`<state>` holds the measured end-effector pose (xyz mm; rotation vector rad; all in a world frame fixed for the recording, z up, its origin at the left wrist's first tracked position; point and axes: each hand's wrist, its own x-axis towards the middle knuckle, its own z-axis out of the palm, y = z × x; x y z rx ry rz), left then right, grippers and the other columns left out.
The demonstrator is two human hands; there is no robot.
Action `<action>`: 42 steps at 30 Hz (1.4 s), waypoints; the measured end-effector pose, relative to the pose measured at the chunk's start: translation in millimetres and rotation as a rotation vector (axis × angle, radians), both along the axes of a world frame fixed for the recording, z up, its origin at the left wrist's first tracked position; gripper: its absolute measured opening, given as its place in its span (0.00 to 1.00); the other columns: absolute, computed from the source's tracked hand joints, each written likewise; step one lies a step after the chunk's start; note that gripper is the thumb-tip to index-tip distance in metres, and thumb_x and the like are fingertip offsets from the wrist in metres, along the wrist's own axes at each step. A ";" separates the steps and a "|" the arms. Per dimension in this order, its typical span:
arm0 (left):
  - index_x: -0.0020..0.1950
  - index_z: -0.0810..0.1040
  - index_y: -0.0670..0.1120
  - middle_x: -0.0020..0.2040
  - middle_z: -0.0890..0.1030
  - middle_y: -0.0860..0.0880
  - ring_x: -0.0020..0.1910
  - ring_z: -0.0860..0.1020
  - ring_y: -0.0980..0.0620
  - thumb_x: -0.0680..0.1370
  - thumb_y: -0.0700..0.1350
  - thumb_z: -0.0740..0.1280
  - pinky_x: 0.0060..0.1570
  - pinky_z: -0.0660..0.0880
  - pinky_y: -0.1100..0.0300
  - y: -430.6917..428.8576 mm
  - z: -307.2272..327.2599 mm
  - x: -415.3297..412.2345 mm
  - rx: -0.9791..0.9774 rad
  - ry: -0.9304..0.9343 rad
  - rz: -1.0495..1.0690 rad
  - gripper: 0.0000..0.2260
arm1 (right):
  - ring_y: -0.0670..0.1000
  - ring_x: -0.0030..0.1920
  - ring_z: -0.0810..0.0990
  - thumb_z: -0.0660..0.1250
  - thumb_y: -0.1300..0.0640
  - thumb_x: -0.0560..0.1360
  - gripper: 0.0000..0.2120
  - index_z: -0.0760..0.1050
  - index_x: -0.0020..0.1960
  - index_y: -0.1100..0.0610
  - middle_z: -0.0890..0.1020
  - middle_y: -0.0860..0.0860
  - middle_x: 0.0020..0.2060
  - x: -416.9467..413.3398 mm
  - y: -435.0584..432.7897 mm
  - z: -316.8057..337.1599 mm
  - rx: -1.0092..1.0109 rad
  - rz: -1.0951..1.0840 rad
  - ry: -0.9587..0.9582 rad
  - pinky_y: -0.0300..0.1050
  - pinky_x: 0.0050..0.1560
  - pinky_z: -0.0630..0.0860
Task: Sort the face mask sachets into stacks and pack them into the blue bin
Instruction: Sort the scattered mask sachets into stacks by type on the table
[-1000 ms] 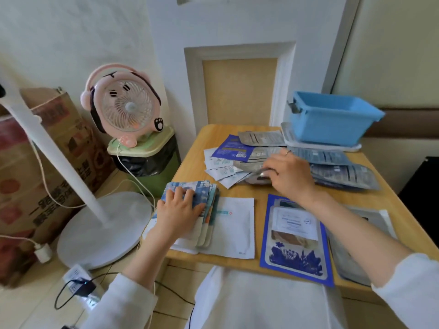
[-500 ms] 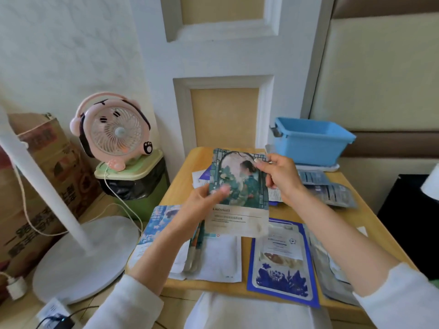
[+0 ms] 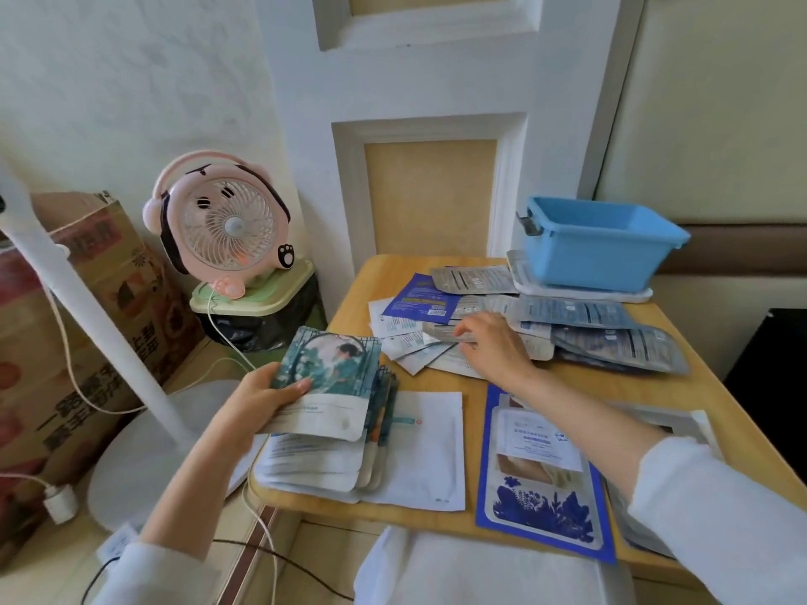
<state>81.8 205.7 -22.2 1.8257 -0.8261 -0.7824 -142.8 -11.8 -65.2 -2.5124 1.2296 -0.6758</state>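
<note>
My left hand (image 3: 266, 393) grips a teal illustrated sachet (image 3: 329, 379) just above the stack of like sachets (image 3: 323, 460) at the table's front left. My right hand (image 3: 491, 347) reaches into the loose pile of sachets (image 3: 441, 299) in the middle of the wooden table (image 3: 567, 388), its fingers pinching the edge of a silver sachet (image 3: 441, 334). Grey-blue sachets (image 3: 611, 338) lie to the right of that hand. The blue bin (image 3: 598, 242) stands at the back right on a white lid. A blue-bordered sachet stack (image 3: 541, 482) lies at the front right.
A white sachet (image 3: 430, 447) lies flat beside the teal stack. More grey packets (image 3: 663, 423) sit under my right forearm. Left of the table are a pink fan (image 3: 222, 224) on a green-lidded bin, a white stand pole (image 3: 83, 307) and a cardboard box (image 3: 74, 325).
Both hands held the teal sachet up half a second ago. Now my left hand alone has lowered it over the front-left stack, and my right hand has gone back to the loose pile.
</note>
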 end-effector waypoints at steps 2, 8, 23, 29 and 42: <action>0.48 0.75 0.46 0.41 0.80 0.50 0.36 0.78 0.53 0.76 0.41 0.68 0.30 0.75 0.69 4.5 -5.5 -1.0 0.030 -0.044 -0.025 0.04 | 0.53 0.63 0.68 0.64 0.57 0.76 0.13 0.73 0.61 0.53 0.74 0.52 0.61 8.5 -8.8 -9.1 -0.098 0.007 0.045 0.46 0.61 0.68; 0.63 0.67 0.45 0.54 0.77 0.46 0.51 0.76 0.47 0.70 0.59 0.71 0.48 0.73 0.53 5.7 -21.4 1.9 0.424 -0.598 -0.043 0.28 | 0.56 0.67 0.69 0.64 0.48 0.76 0.22 0.67 0.69 0.51 0.71 0.52 0.67 18.6 -39.2 -16.4 -0.009 -0.013 0.260 0.56 0.66 0.65; 0.71 0.55 0.68 0.77 0.48 0.59 0.77 0.42 0.50 0.63 0.70 0.46 0.71 0.41 0.35 -19.9 -45.1 -30.1 0.198 -0.900 -0.563 0.35 | 0.44 0.31 0.63 0.62 0.59 0.79 0.18 0.65 0.30 0.53 0.67 0.47 0.28 10.0 6.1 78.3 0.133 -0.110 -0.956 0.37 0.32 0.61; 0.73 0.46 0.67 0.77 0.39 0.57 0.75 0.33 0.51 0.62 0.77 0.40 0.70 0.34 0.36 -13.9 -50.7 -31.4 0.263 -0.949 -0.605 0.39 | 0.51 0.44 0.76 0.63 0.58 0.78 0.09 0.77 0.41 0.56 0.79 0.54 0.40 11.4 11.3 61.5 0.616 -0.076 -1.145 0.48 0.46 0.74; 0.60 0.72 0.56 0.53 0.82 0.60 0.55 0.80 0.58 0.70 0.54 0.72 0.53 0.78 0.62 -23.3 12.5 -113.6 -0.409 0.135 -0.394 0.20 | 0.50 0.43 0.81 0.61 0.60 0.79 0.08 0.78 0.50 0.59 0.83 0.54 0.43 -13.0 28.3 59.1 0.714 0.033 -1.037 0.44 0.47 0.79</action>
